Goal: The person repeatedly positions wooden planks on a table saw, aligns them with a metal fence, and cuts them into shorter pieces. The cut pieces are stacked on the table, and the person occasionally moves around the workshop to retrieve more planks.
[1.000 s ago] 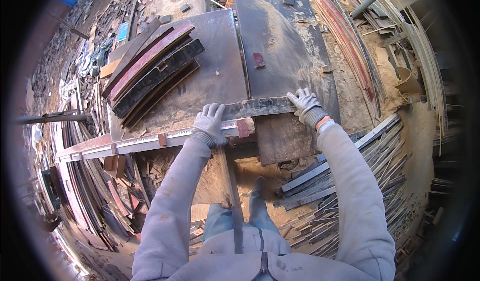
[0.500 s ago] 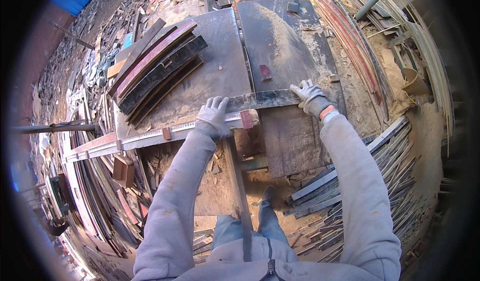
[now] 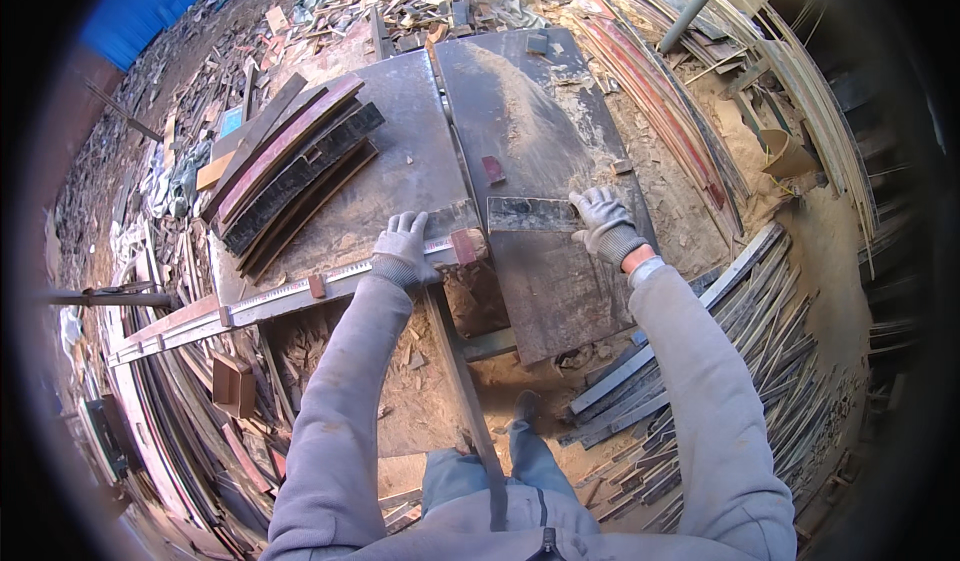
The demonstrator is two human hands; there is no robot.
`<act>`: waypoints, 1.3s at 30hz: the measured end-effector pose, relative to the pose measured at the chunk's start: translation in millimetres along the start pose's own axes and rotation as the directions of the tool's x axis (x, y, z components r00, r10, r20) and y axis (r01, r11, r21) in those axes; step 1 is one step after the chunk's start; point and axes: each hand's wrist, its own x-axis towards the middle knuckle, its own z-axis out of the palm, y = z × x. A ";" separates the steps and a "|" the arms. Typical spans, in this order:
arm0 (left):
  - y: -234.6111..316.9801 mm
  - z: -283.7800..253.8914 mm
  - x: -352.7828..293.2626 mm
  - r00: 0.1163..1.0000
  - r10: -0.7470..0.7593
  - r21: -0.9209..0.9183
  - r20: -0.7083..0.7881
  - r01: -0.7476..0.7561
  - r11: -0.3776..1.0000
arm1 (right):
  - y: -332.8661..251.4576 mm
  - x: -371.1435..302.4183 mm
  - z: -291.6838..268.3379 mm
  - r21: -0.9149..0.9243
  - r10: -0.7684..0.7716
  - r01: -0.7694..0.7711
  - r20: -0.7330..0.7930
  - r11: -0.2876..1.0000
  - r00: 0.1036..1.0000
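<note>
Two short dark plank pieces lie in line across the worktable (image 3: 410,96), with a narrow slot between them. My gloved left hand (image 3: 402,248) is closed over the left end of the left plank piece (image 3: 450,218), beside a reddish-brown block (image 3: 467,246). The right plank piece (image 3: 530,214) lies on the dark right-hand panel (image 3: 560,296). My gloved right hand (image 3: 606,225) grips its far right end, fingers bent over it. Along the front edge, a rail with a measuring scale (image 3: 290,289) runs left from the block. My thumbs are partly hidden.
Curved dark and reddish planks (image 3: 290,171) are stacked on the table's left. A small red block (image 3: 493,170) and sawdust (image 3: 530,111) lie on the right panel. Long strips (image 3: 740,336) are piled at right, and a carton (image 3: 233,385) sits below the rail.
The dark plank, in one length across the slot before, is now in two pieces with a gap between them. My right hand and its piece sit slightly lower and apart from the left piece.
</note>
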 end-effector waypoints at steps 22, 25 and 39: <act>95.5 88.4 -216.7 0.997 -0.008 -0.081 0.078 0.015 0.997 | -19.6 -131.9 -57.1 -0.339 -0.352 0.309 -0.071 0.889 0.933; 102.1 92.7 -242.4 0.996 -0.025 -0.040 0.083 0.028 0.999 | -6.0 -148.4 -41.4 -0.418 -0.554 0.496 -0.021 0.761 0.832; 120.4 105.5 -273.6 0.968 -0.080 -0.030 0.238 0.089 0.996 | -12.9 -69.8 -96.1 0.109 0.176 -0.170 -0.049 0.979 0.983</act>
